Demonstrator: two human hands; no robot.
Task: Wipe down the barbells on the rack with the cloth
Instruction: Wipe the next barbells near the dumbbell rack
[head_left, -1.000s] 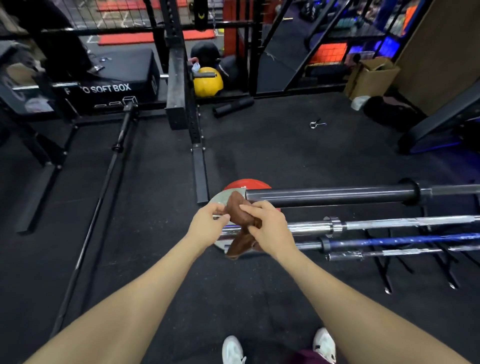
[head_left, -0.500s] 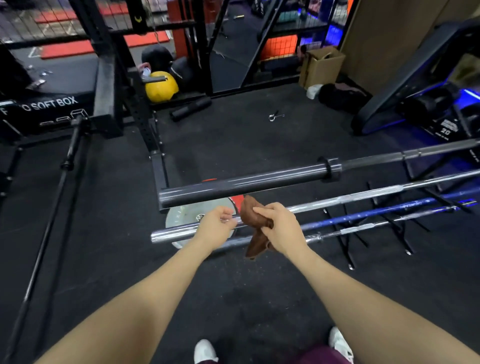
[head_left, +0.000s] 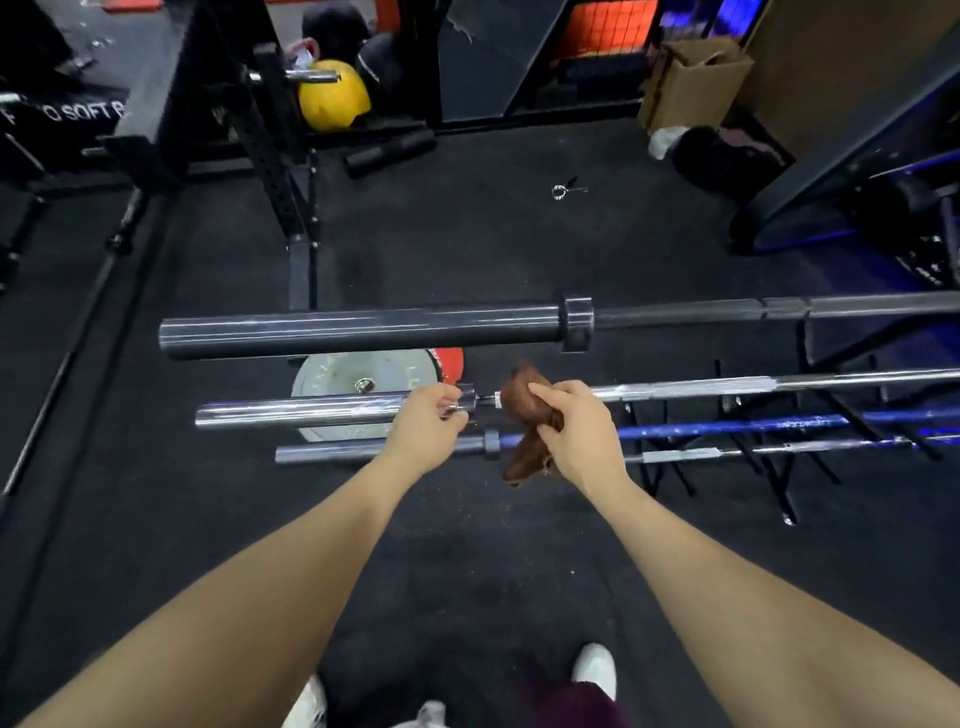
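Observation:
Several barbells lie side by side on a low black rack (head_left: 774, 483). A dark bar (head_left: 363, 330) is farthest from me, then a chrome bar (head_left: 301, 410), then a blue-shafted bar (head_left: 727, 427). My left hand (head_left: 426, 423) grips the chrome bar at the inner end of its sleeve, by the collar. My right hand (head_left: 576, 421) holds a bunched brown cloth (head_left: 524, 405) wrapped over the chrome shaft just right of the collar. The loose end of the cloth hangs down over the blue bar.
A grey and a red weight plate (head_left: 358, 376) lie on the black floor under the bar ends. A squat rack upright (head_left: 275, 156) stands at the back left with a yellow ball (head_left: 332, 101) behind it. A spring clip (head_left: 563, 189) lies on the floor; a cardboard box (head_left: 691, 85) sits back right.
Both hands have travelled right along the chrome bar, from its sleeve end to the collar. The view has swung right and down, so more of each sleeve shows at the left.

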